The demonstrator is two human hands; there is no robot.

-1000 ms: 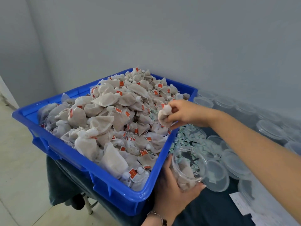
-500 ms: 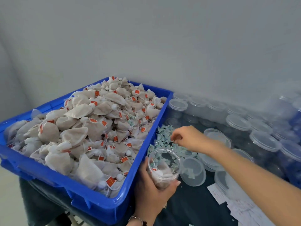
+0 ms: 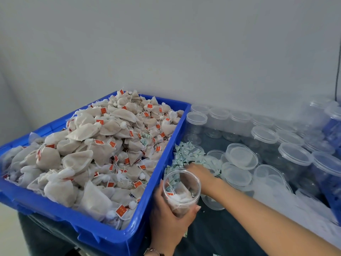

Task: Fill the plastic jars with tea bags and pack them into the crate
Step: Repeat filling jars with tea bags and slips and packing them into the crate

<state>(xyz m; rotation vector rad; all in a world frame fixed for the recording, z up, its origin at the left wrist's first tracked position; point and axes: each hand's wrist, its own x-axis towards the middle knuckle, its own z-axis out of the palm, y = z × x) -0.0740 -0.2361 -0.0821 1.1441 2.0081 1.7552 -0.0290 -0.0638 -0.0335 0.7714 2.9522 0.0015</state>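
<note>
Head view. Grey wall behind a dark-covered table (image 3: 217, 235). Left hand (image 3: 169, 215) grips an open plastic jar (image 3: 181, 191) from below and the side, fingers curled round its wall; a few tea bags (image 3: 180, 197) lie inside, well short of the rim. Just left of these fingers stands the blue bin (image 3: 147, 200), heaped with loose tea bags (image 3: 88, 154). Right hand (image 3: 200, 174) reaches behind the jar to a pile of small green-and-white packets (image 3: 186, 154); its fingertips are hidden by the jar, so whether they pinch a packet cannot be told. Beyond this hand lie loose clear lids (image 3: 239, 156) and rows of lidded empty jars (image 3: 265, 137).

Step in hand, as judged: filling is under way, and the right hand appears to be fetching a packet for the jar. The next move probably calls for carrying whatever is picked over the jar mouth and dropping it in, then adding more tea bags before capping.
</note>
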